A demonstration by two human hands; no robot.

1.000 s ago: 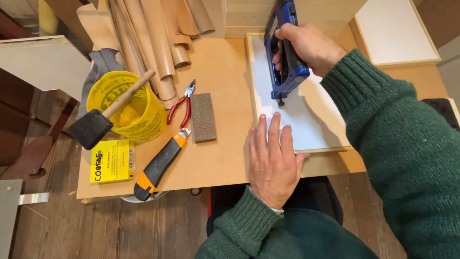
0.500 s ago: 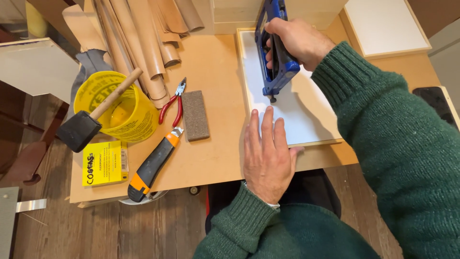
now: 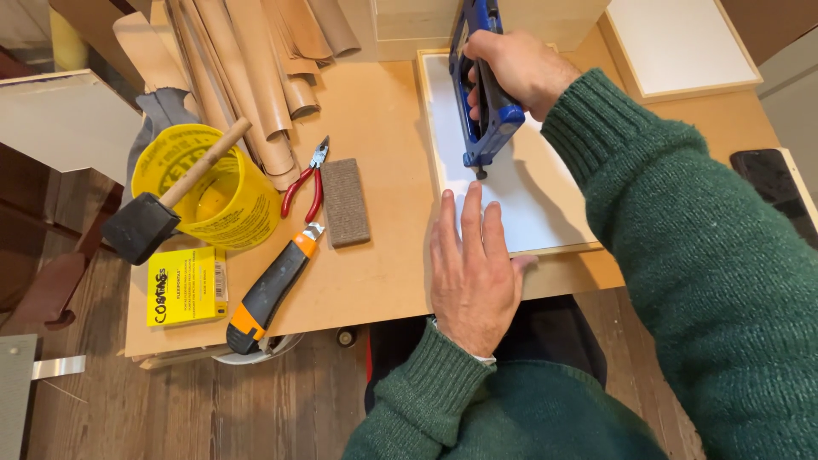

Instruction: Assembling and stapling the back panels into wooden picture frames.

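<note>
**Staple gun on white panel, left hand bracing**

Head view, the only one:

- Right hand [image 3: 521,72] is wrapped tight around the grip of a blue staple gun [image 3: 482,94]. Fingers closed on the handle, green sleeve running off to the lower right.
- The gun stands nose-down on the white panel [image 3: 545,200], tip touching the panel surface towards its left edge, roughly mid-length.
- The panel sits in a pale wood frame [image 3: 429,128], lying flat on the brown worktop [image 3: 383,136], right of centre.
- Left hand [image 3: 474,264] lies flat, palm down, fingers spread slightly and pointing away from the person. Fingertips rest on the near-left corner of the panel, heel of the hand on the worktop. Grips nothing, only presses down.
- The two hands are apart, the gun's nose just beyond the left fingertips.

Rest of the bench, left of the panel:

- Brown sanding block [image 3: 345,203], lying flat, just left of the frame.
- Red-handled pliers [image 3: 305,183] touching or almost touching the block's left side; cannot tell which.
- Orange-and-black utility knife [image 3: 271,291], lying diagonally below the pliers.
- Yellow tub [image 3: 217,192] with a black foam brush [image 3: 158,213] on a wooden handle leaning over its rim.
- Flat yellow box [image 3: 187,285] near the front-left corner.
- Rolls of brown paper [image 3: 256,77] at the back.
- A second framed white panel [image 3: 682,43] at the top right, and a dark phone [image 3: 780,192] at the right edge.
</note>
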